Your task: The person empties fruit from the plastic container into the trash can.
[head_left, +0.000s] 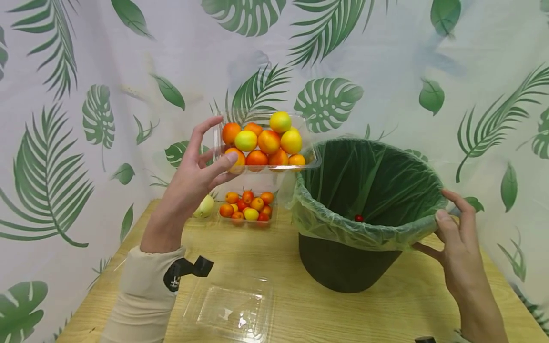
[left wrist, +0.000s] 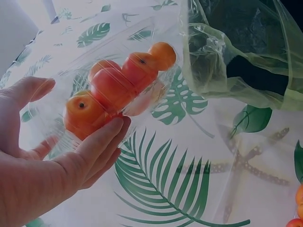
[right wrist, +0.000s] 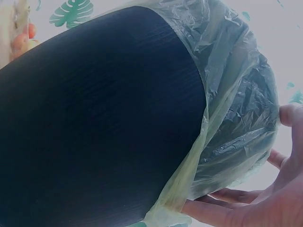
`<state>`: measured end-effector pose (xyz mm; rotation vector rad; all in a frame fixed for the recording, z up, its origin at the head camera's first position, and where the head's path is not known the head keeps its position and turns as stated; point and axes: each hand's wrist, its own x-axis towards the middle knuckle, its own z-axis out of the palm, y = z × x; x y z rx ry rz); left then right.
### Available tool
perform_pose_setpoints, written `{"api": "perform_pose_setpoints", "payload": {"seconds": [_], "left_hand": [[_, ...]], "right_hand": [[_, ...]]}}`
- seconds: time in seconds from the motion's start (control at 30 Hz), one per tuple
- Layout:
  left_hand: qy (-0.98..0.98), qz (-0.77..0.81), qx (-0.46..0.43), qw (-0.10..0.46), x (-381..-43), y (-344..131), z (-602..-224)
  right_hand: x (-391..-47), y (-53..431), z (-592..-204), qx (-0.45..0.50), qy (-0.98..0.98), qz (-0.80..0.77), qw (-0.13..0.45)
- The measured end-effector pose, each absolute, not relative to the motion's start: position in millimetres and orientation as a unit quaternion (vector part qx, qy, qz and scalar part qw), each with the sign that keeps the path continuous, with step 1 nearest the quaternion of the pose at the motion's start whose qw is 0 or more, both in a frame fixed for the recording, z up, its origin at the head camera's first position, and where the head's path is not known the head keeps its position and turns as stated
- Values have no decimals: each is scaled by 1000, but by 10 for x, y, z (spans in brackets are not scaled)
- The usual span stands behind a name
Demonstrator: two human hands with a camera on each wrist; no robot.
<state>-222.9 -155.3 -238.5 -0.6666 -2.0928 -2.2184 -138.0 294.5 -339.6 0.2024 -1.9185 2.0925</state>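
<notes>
The white, leaf-printed cloth (head_left: 180, 43) rises behind and beside the wooden table (head_left: 287, 267), whose left and right edges run along its foot. The dark bin (head_left: 343, 267) takes up the table's right half, with wood grain showing between its base and the right edge. A thin green liner (head_left: 343, 224) folds over the rim, leaving a wide mouth facing up.

A clear container of orange and yellow fruit (head_left: 316, 159) is held up off the table; its right edge overlaps the bin's left rim in the head view — whether they touch, I cannot tell. The clear plastic tray (head_left: 227, 312) lies near the front, a strip of wood between it and the bin.

The right hand (head_left: 463, 252) grips the bin's lined rim on its right side, and the left hand (head_left: 197, 166) grasps the raised container's left end. Behind, a second fruit-filled container (head_left: 250, 223) sits just left of the bin, with a pale green fruit (head_left: 204, 206) beside it — partly behind the left wrist. Smallest is a red item (head_left: 359, 218) inside the bin.
</notes>
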Motion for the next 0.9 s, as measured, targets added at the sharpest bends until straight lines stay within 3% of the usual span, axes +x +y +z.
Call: {"api": "perform_pose_setpoints", "payload": {"seconds": [0.9], "left_hand": [[-675,-668,-313,21,-2387,-913,-2372]], "right_hand": [[-1388,2946,-3400,64,-670,725,145]]}}
